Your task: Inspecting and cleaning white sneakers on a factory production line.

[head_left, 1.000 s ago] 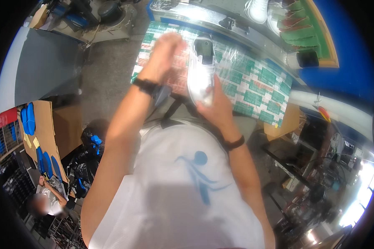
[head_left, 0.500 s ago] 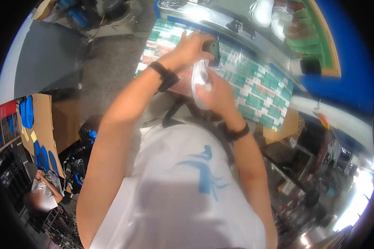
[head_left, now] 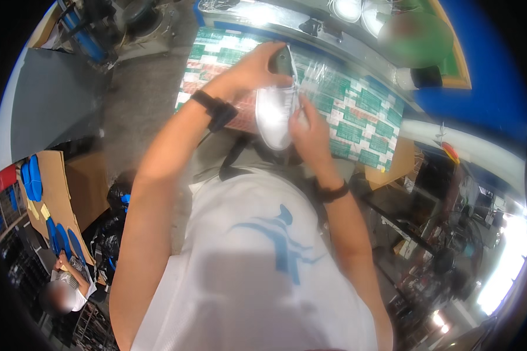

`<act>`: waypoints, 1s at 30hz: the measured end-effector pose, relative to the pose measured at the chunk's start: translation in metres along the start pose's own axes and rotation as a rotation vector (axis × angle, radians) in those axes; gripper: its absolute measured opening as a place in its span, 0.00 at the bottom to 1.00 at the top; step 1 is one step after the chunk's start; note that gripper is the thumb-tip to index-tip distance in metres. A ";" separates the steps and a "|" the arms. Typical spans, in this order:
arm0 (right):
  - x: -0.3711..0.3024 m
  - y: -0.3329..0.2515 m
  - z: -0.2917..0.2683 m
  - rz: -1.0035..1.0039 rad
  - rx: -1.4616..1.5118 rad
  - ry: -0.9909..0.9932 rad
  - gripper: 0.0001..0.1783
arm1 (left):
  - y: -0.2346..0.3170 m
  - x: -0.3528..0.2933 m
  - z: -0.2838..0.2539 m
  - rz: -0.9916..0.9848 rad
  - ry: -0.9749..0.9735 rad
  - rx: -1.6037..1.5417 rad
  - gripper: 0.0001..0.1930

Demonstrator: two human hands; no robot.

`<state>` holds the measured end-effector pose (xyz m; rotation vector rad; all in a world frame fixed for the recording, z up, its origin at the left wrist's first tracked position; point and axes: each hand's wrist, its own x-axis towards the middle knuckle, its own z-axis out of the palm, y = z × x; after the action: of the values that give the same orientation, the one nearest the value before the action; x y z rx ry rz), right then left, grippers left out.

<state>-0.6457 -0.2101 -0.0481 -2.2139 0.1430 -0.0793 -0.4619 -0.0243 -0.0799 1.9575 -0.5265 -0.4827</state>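
Note:
A white lace-up shoe is held toe toward me above the patterned work surface. A dark grey-green shoe last with a small hole shows in its heel opening. My left hand curls round the heel end, thumb across the opening and fingers over the far end. My right hand grips the shoe's right side near the middle, with its fingertips partly hidden by the shoe.
Beyond the work surface runs a long metal-edged bench or line, with white shoes at its far right. Blue insole-shaped pieces hang on cardboard at left. A person is at lower left.
The shoe has turned from its side so that its top and laces face up, and shifted slightly left. My right hand has moved from across the shoe to its right side.

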 end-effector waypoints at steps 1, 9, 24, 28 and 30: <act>0.007 0.000 0.000 0.000 -0.001 0.003 0.43 | -0.002 0.001 0.009 0.063 0.041 0.082 0.49; -0.004 0.010 -0.008 -0.128 -0.183 -0.145 0.48 | -0.008 0.004 0.024 0.079 0.123 0.143 0.46; -0.016 -0.039 -0.036 -0.248 -0.474 -0.276 0.53 | -0.007 0.005 0.024 0.081 0.146 0.120 0.44; 0.016 0.010 -0.010 -0.302 -0.701 -0.080 0.50 | -0.014 0.004 0.027 0.147 0.187 0.148 0.44; 0.045 0.038 -0.014 -0.069 -0.728 -0.143 0.45 | -0.012 0.006 0.026 0.146 0.190 0.144 0.44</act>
<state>-0.6059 -0.2500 -0.0695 -2.9401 0.0123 0.1130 -0.4693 -0.0415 -0.1018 2.0579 -0.5907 -0.1685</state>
